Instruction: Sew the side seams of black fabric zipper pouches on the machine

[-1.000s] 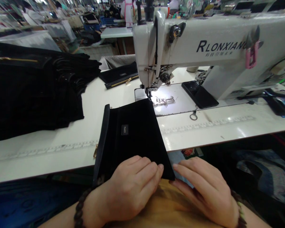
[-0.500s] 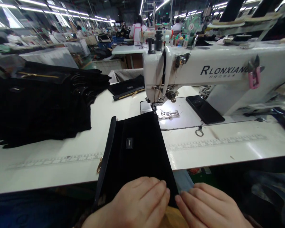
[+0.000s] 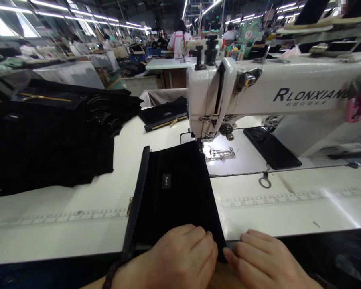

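Note:
A black fabric pouch panel [image 3: 180, 200] with a small label and a zipper along its left side lies across the table's front edge. Its far right corner sits at the needle of a white sewing machine [image 3: 207, 108]. My left hand [image 3: 183, 255] is closed on the near edge of the pouch, its fingertips curled out of sight. At the near right corner, my right hand [image 3: 263, 261] pinches the fabric's edge between thumb and fingers. A gold zipper pull [image 3: 129, 205] hangs at the left side.
A tall stack of black fabric pieces [image 3: 51, 144] lies on the left. Behind the work is another zippered black pouch [image 3: 164, 114]. A black phone [image 3: 270, 147] with a ring rests beside the machine. Pink-handled snippers [image 3: 357, 102] are on the machine arm. Rulers [image 3: 291, 196] mark the tabletop.
The camera view has shifted, so the machine and phone sit further right and lower. Both hands keep their hold on the pouch, which stays at the needle.

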Available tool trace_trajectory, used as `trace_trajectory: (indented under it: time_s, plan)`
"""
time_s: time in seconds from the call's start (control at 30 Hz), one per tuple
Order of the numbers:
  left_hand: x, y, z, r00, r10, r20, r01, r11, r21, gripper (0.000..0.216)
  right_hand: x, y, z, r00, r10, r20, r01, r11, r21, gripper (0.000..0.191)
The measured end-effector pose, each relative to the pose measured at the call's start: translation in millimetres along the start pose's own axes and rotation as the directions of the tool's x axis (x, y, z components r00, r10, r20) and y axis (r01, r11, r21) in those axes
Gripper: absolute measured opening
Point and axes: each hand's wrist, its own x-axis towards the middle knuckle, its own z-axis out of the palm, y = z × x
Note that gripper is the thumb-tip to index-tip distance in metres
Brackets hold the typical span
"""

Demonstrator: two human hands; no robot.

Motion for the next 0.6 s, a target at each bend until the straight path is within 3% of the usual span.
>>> trace_trajectory:
  time_s: [0.3,0.4,0.6]
  plan:
    - [11.1,-34.4,2.8,0.995,0.072,0.065,-0.072,0.997,-0.005,0.035,25.4,36.1,4.7,0.977,0.042,0.211,-0.103,0.953,0.285,0.03]
    - [15.0,-45.3,3.8,0.992,0.095,0.082,-0.096,0.995,0.002,0.034,32.5,45.9,6.6,0.966,0.005,0.26,-0.069,0.969,0.238,0.024]
    - [23.5,-68.6,5.2,0.997,0.072,0.011,-0.072,0.997,-0.013,0.036,49.6,61.4,6.3,0.943,-0.129,0.308,0.113,0.991,0.067,0.013]
